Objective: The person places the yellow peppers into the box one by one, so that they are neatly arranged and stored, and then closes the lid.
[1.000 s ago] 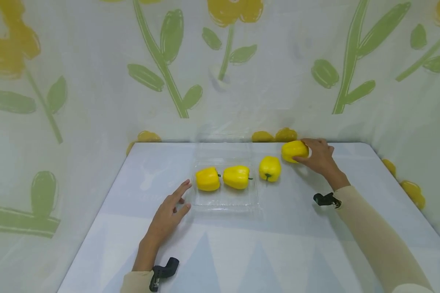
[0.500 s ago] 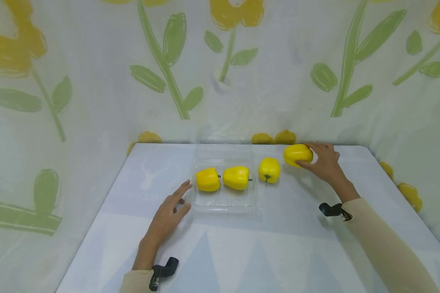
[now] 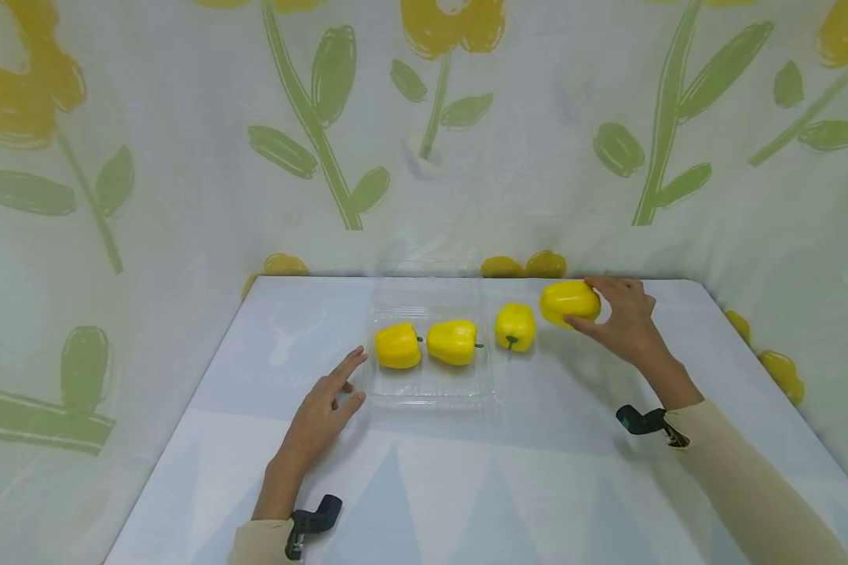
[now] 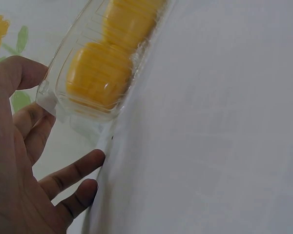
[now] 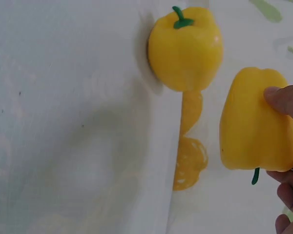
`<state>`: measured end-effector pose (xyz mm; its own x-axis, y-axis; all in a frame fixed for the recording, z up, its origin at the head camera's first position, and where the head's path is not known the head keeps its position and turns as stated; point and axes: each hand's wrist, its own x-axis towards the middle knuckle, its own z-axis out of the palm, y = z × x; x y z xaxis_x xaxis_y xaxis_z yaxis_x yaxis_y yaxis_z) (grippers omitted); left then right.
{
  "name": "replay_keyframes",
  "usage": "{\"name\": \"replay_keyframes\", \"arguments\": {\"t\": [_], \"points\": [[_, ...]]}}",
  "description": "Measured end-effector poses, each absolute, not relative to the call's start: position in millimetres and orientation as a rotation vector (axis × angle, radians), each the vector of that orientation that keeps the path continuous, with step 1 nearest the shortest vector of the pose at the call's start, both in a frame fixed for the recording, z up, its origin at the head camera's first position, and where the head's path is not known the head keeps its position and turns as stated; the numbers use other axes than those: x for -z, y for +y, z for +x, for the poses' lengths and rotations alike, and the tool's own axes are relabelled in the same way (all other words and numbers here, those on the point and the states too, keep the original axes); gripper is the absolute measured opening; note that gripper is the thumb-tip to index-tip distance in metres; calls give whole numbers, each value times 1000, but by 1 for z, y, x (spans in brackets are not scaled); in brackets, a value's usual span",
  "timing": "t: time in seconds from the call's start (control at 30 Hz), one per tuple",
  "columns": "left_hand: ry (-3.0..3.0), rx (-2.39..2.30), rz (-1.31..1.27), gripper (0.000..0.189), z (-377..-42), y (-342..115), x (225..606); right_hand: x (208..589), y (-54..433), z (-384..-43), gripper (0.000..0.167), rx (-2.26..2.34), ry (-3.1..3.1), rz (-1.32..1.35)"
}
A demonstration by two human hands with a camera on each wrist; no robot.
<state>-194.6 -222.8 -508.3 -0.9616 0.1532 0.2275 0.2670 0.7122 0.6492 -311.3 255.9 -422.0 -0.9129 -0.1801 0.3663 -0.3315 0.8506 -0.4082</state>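
Yellow and glossy, a bell pepper (image 3: pixel 569 303) sits in the right hand (image 3: pixel 623 318), which grips it between a thumb on the near side and fingers on the far side; it is near the back edge of the table (image 3: pixel 551 486) and appears lifted off the surface. The right wrist view shows its green stem (image 5: pixel 255 176) at the lower end. Just to the left of it and nearer the person, another yellow pepper (image 3: pixel 515 327) stands on the table, stem turned toward the person. Beside that one is a clear plastic clamshell container (image 3: pixel 434 395), its lid (image 3: pixel 427 292) folded open toward the back. Inside lie two more yellow peppers, a left one (image 3: pixel 398 346) and a right one (image 3: pixel 451 343), side by side with stems pointing right. The left hand (image 3: pixel 318 416) is at the container's left edge, fingers spread and extended, gripping nothing; whether the fingertips touch the plastic is hard to tell. Both arms wear beige sleeves (image 3: pixel 756 486), and a black wrist device (image 3: pixel 639 421) shows at each cuff. Pale blue triangles mark the white tabletop, and behind it hangs a whitish backdrop (image 3: pixel 509 188) printed with yellow flowers and green leaves.
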Motion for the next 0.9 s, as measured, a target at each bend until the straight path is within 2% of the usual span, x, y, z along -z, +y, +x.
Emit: {"name": "replay_keyframes", "arguments": {"t": [0.9], "points": [[-2767,1112,-337,59,-202,-218,511,410,197,-276,66,-708,-2567,661]]}}
